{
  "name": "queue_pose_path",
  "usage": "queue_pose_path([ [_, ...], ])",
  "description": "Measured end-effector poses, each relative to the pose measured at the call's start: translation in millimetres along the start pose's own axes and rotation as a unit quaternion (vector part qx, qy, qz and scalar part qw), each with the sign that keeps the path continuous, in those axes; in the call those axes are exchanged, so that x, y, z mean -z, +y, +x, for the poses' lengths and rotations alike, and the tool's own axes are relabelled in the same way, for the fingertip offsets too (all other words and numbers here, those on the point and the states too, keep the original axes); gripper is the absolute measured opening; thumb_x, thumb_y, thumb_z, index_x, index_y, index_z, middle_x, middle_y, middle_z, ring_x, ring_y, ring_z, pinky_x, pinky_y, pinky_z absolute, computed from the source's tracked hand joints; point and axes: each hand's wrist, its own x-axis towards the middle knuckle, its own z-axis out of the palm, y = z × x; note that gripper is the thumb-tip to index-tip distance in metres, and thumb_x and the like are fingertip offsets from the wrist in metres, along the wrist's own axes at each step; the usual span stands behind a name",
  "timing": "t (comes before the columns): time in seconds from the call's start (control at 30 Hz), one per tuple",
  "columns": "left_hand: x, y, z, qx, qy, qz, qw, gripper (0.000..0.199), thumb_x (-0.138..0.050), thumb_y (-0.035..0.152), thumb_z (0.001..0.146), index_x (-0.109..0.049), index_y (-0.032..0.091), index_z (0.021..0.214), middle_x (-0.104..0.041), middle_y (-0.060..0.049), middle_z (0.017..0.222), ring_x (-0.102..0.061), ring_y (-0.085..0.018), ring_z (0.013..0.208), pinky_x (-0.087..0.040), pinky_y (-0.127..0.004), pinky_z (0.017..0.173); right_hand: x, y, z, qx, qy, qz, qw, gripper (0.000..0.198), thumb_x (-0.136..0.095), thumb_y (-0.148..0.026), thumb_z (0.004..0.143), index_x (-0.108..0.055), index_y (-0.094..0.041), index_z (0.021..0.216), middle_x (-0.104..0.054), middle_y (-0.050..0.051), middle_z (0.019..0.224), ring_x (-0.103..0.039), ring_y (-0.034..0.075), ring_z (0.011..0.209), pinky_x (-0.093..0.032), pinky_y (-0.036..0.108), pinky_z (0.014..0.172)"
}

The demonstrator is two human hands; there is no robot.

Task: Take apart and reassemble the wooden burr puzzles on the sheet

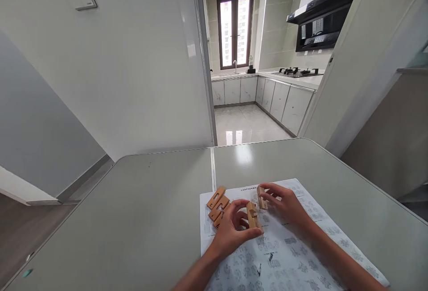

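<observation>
Wooden blocks: your left hand (230, 230) pinches one notched wooden piece (252, 216) upright between thumb and curled fingers, over the printed sheet (287, 251). Your right hand (284, 204), just beside it, grips a smaller block (261, 197) in its fingertips. Three loose pieces (217, 204) lie at the sheet's far-left corner. The sheet rests on a grey table (133, 219); a kitchen (254, 90) opens beyond it.

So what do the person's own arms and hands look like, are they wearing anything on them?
Both are bare. The left hand and right hand show no gloves, and no rings, watch or bracelet can be made out. Both forearms are uncovered as far as the picture's lower edge, with no sleeve in view. The fingers are slim, unmarked.
</observation>
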Motion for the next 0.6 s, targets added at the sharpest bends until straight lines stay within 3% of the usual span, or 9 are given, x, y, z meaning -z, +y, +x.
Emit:
queue_pose_path([
  [0.17,0.4,-3.8,0.9,0.002,0.002,0.005,1.0,0.072,-0.095,0.031,0.066,-0.056,0.022,0.126,-0.067,-0.011,0.126,-0.065,-0.019,0.092,-0.05,-0.033,0.079,-1.4,1.6,0.1,-0.056,0.018,0.109,0.992,0.052,-0.07,-0.063,0.087,-0.071,-0.02,0.115,-0.074,0.008,0.097,-0.057,0.016,0.063,-0.049,0.03,0.059],
  [0.43,-3.0,3.1,1.6,-0.006,0.002,-0.006,1.0,0.072,-0.095,0.03,0.064,-0.058,0.025,0.125,-0.058,-0.012,0.143,-0.067,-0.021,0.099,-0.052,-0.033,0.079,-9.6,-4.0,-0.4,-0.075,0.031,0.138,0.987,0.052,-0.071,-0.067,0.085,-0.072,-0.018,0.101,-0.067,0.003,0.081,-0.053,0.016,0.063,-0.042,0.028,0.057],
  [0.6,-2.0,1.0,2.7,-0.007,0.015,-0.01,1.0,0.075,-0.097,0.029,0.062,-0.059,0.026,0.127,-0.065,-0.009,0.127,-0.066,-0.021,0.098,-0.051,-0.031,0.078,-9.0,-12.3,-1.7,-0.083,0.008,0.169,0.982,0.049,-0.07,-0.066,0.086,-0.071,-0.018,0.094,-0.066,0.005,0.082,-0.054,0.016,0.066,-0.045,0.028,0.057],
])
